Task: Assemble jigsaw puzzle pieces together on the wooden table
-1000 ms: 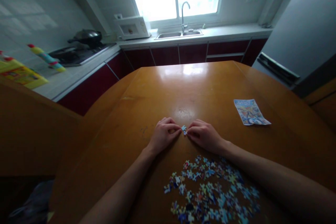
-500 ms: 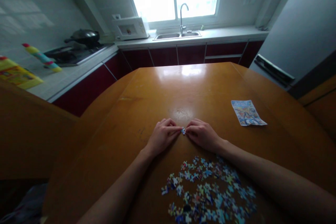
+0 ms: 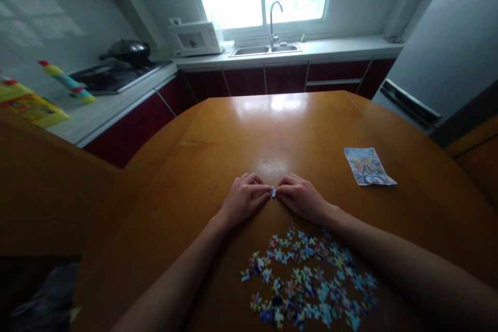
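My left hand (image 3: pixel 243 198) and my right hand (image 3: pixel 301 197) rest knuckles-up on the wooden table (image 3: pixel 311 124), fingertips meeting at the middle. Pinched between both sets of fingers is a small bluish jigsaw piece (image 3: pixel 273 192), perhaps two pieces pushed together; I cannot tell which. Nearer to me, between my forearms, lies a loose scatter of several colourful jigsaw pieces (image 3: pixel 307 280). A printed picture sheet (image 3: pixel 369 166) lies flat on the table to the right of my right hand.
Beyond the table runs a kitchen counter with a sink and tap (image 3: pixel 272 36) under a bright window, a white microwave (image 3: pixel 194 39), and a stove with a black wok (image 3: pixel 126 52). Colourful bottles and a yellow pack (image 3: pixel 31 106) sit on the left counter. A grey fridge (image 3: pixel 439 52) stands at the right.
My fingertips have drawn slightly closer together over the small piece, which shows less between them. My head has shifted a little; the hands stay in the same place.
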`<state>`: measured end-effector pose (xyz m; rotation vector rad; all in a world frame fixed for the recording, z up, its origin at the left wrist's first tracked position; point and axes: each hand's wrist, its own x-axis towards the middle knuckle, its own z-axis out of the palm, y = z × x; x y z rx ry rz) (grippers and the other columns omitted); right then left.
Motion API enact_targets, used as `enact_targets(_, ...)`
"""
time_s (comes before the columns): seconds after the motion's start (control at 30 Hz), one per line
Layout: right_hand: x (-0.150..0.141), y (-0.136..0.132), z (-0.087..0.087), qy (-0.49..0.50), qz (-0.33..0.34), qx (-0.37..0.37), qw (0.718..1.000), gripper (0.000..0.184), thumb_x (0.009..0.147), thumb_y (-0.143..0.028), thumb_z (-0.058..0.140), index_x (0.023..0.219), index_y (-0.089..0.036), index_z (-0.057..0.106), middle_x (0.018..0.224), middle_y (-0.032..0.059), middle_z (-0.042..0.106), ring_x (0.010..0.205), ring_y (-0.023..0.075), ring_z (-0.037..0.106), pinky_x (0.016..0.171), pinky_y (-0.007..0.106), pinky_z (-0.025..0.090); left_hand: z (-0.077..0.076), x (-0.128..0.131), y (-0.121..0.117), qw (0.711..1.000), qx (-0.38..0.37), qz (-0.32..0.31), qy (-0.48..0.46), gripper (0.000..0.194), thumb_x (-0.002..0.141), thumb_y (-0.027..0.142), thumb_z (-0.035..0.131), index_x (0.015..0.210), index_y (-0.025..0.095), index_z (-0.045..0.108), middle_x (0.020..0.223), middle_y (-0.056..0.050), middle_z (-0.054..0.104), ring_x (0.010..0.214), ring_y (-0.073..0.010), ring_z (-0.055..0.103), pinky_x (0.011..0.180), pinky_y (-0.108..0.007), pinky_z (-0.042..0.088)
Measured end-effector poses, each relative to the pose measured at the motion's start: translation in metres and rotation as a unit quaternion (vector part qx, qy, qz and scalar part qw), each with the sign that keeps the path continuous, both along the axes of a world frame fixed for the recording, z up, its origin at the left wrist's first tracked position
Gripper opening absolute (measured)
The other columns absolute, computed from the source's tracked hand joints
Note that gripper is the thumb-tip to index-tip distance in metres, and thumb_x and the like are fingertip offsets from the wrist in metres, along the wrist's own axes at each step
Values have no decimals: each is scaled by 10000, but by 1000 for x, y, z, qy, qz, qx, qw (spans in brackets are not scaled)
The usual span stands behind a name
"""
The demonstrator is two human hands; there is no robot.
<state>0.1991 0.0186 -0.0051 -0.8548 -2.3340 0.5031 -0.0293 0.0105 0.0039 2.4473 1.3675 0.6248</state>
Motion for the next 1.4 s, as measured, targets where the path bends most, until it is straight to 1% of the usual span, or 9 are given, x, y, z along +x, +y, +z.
enact_targets(0.1, 1, 1, 2, -26, 1, 21, 999, 195, 956, -158, 547, 896, -216, 723, 899, 65, 646, 875, 192, 571, 782, 320, 473, 2, 3, -2, 1000, -2, 9, 4, 172, 913, 396, 655, 1031, 332, 763, 997, -28, 654, 950, -205, 559, 836, -357, 400)
enact_targets(0.2, 3, 2, 2, -43, 5, 37, 998, 212, 951, -145, 540, 897, -227, 728, 908, 67, 643, 874, 198, 562, 779, 327, 467, 3, 8, -6, 1000, -7, 28, 1, 177, 929, 377, 629, 1036, 317, 757, 1004, -30, 657, 961, -212, 556, 842, -364, 398)
enact_targets(0.27, 4, 3, 1, -40, 6, 32, 999, 210, 948, -147, 547, 891, -231, 731, 913, 64, 644, 877, 196, 565, 786, 326, 467, 3, 12, -8, 998, -8, 54, -4, 174, 929, 390, 625, 1013, 318, 760, 992, -28, 659, 957, -216, 554, 838, -370, 389)
enact_targets(0.4, 4, 5, -1, -21, 7, 8, 1000, 185, 949, -177, 566, 878, -225, 730, 916, 60, 647, 886, 191, 574, 793, 321, 469, 0, 17, -9, 995, -11, 95, -7, 169, 876, 443, 689, 958, 320, 770, 961, -25, 662, 940, -225, 551, 826, -378, 374)
enact_targets(0.6, 3, 3, -1, -4, -19, -11, 1000, 140, 929, -166, 597, 896, -207, 727, 912, 68, 655, 915, 202, 582, 811, 335, 469, -4, 16, -6, 996, -13, 91, -16, 174, 849, 454, 720, 949, 323, 775, 952, -20, 668, 930, -220, 558, 835, -379, 376)
enact_targets(0.8, 4, 4, -2, 1, -15, -7, 1000, 156, 929, -183, 601, 844, -213, 728, 896, 61, 642, 893, 197, 574, 799, 328, 463, -4, 15, -7, 996, -8, 87, -24, 147, 903, 415, 666, 959, 335, 777, 957, -15, 670, 931, -211, 562, 812, -364, 372)
enact_targets(0.97, 5, 5, -2, -2, -9, -9, 1000, 168, 941, -201, 582, 858, -217, 727, 900, 56, 639, 896, 193, 573, 795, 321, 458, -4, 15, -7, 995, -9, 93, -24, 137, 879, 430, 697, 941, 342, 782, 951, -11, 671, 925, -211, 565, 819, -367, 366)
enact_targets(1.2, 6, 4, 1, -3, -7, -14, 1000, 159, 932, -198, 589, 877, -215, 737, 913, 62, 650, 900, 197, 577, 798, 329, 460, -6, 15, -6, 995, -9, 94, -27, 132, 884, 415, 696, 950, 346, 786, 948, -12, 669, 922, -206, 563, 813, -360, 370)
enact_targets(1.4, 6, 6, -2, -4, -7, -11, 1000, 152, 925, -197, 602, 875, -223, 744, 913, 61, 652, 889, 196, 581, 791, 325, 456, -5, 14, -6, 996, -6, 89, -23, 129, 880, 422, 701, 941, 346, 785, 950, -7, 671, 916, -202, 562, 808, -360, 371)
